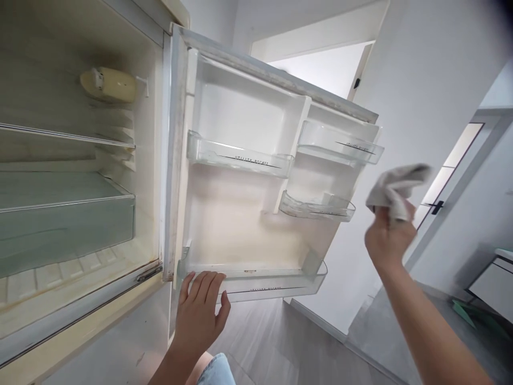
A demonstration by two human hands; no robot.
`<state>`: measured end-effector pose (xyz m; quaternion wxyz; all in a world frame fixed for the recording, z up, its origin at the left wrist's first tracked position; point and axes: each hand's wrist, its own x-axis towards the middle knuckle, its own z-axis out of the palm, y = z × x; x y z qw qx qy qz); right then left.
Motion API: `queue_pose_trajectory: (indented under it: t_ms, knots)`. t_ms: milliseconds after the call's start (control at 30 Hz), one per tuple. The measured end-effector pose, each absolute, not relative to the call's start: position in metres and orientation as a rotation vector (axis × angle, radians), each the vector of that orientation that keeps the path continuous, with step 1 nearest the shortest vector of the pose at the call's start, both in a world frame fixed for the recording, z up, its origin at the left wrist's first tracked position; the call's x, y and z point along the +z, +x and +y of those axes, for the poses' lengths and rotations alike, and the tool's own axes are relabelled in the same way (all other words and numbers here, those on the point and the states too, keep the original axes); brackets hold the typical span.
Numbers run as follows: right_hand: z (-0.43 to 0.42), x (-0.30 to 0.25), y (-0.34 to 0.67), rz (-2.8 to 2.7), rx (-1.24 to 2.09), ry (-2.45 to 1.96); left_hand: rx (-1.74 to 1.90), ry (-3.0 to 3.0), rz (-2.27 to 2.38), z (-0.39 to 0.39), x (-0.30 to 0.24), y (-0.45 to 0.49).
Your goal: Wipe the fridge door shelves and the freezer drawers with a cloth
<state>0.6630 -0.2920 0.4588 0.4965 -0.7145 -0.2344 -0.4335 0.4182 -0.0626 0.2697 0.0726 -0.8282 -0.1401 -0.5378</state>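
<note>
My left hand (200, 315) lies on the left end of the lowest door bin (276, 286), fingers stretched over its rim and thumb apart. The clear bin sits at the bottom of the open refrigerator door (240, 214). Off to the right of the door, my raised right hand (388, 238) is closed around a pale grey cloth (395, 187). Motion blurs both the cloth and that hand. Stains show on the door's inner lining.
At left is the refrigerator interior (148, 160), with a glass shelf (68, 136), a greenish drawer (72, 230) and a lamp cover (116, 85). More clear bins (240, 158) line the door. Behind stand a white wall (420, 80) and a door handle (436, 207).
</note>
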Motion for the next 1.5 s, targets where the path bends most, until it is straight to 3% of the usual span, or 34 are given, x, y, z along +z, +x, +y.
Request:
queue_pose_trajectory:
  t_ms: [200,633,900,1200,1500]
  knots:
    - [-0.274,0.491,0.723,-1.232,-1.243,-2.083,-1.585,-2.545,-0.426,-0.065,0.273,0.418]
    - [-0.261,0.497,0.692,-0.931,-0.776,-2.344,-1.670,-2.534,-0.510,-0.072,0.276,0.430]
    - [-0.224,0.504,0.637,-1.118,-0.531,-2.080,-1.606,-2.503,-0.551,-0.075,0.277,0.432]
    - [-0.193,0.450,0.626,-1.221,-1.170,-1.857,-1.620,-2.542,-0.526,-0.073,0.278,0.427]
    - [-0.210,0.445,0.654,-1.314,-1.352,-1.789,-1.663,-2.575,-0.471,-0.070,0.278,0.420]
